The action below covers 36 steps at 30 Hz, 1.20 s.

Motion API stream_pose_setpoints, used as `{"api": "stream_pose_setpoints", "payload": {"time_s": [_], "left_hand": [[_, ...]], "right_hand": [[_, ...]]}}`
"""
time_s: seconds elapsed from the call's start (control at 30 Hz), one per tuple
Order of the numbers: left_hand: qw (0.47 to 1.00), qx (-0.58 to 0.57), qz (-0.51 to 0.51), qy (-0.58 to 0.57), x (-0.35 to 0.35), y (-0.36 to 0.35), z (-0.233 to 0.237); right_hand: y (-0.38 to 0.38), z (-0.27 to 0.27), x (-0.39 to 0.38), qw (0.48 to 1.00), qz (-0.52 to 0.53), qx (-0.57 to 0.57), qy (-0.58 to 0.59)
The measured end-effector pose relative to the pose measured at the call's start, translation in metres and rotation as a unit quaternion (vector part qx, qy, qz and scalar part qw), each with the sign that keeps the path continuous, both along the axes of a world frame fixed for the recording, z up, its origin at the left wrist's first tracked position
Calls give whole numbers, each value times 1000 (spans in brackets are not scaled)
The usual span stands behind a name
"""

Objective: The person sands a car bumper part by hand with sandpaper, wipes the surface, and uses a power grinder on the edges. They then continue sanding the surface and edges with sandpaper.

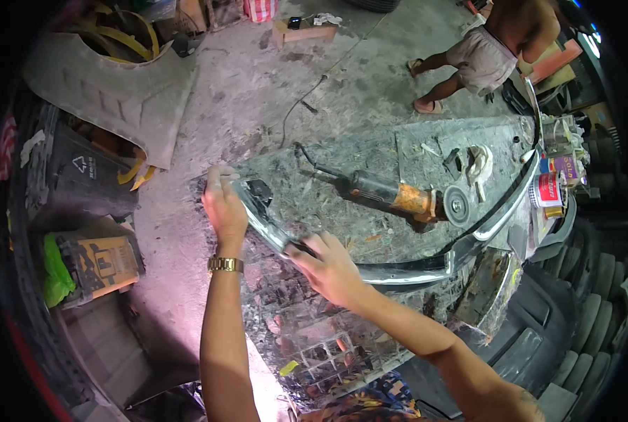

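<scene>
A long, curved car trim strip [405,274], black with white and silver patches, arcs across a grimy workbench [391,155]. Its left end is gripped by my left hand [224,211], fingers bent over the edge and a gold watch on the wrist. My right hand [328,271] presses on the strip a little further along, its fingers closed over something dark whose kind is hidden. Behind the strip an orange and black angle grinder [398,199] lies on its side, its cord leading off the bench's far edge.
A crumpled white cloth [479,165] and a red-and-white can [546,190] are on the bench's right. On the left are a grey car fender [117,91], a black bin [85,169] and a cardboard box [106,264]. Another person [493,53] stands beyond the bench.
</scene>
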<state>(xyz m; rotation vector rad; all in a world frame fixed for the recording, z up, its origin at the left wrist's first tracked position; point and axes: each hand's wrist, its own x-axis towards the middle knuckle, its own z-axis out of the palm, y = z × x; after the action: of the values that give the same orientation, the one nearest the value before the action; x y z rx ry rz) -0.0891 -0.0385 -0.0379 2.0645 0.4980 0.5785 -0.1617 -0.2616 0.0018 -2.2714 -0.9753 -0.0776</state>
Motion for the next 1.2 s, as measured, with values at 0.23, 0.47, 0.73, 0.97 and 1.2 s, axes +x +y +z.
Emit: {"api": "stream_pose_setpoints", "payload": {"time_s": [0.23, 0.47, 0.73, 0.97, 1.2], "left_hand": [[999, 26, -11, -27, 3, 3, -1], [1000, -13, 3, -15, 1, -1, 0], [1000, -19, 0, -16, 5, 1, -2], [996, 77, 32, 25, 3, 5, -5], [842, 440, -305, 62, -75, 18, 54]], "right_hand": [[1, -4, -10, 999, -15, -13, 30], [4, 1, -8, 999, 2, -18, 41], [19, -3, -2, 999, -40, 13, 32], [-14, 49, 59, 961, -132, 182, 162], [-106, 53, -14, 873, -284, 277, 282]]}}
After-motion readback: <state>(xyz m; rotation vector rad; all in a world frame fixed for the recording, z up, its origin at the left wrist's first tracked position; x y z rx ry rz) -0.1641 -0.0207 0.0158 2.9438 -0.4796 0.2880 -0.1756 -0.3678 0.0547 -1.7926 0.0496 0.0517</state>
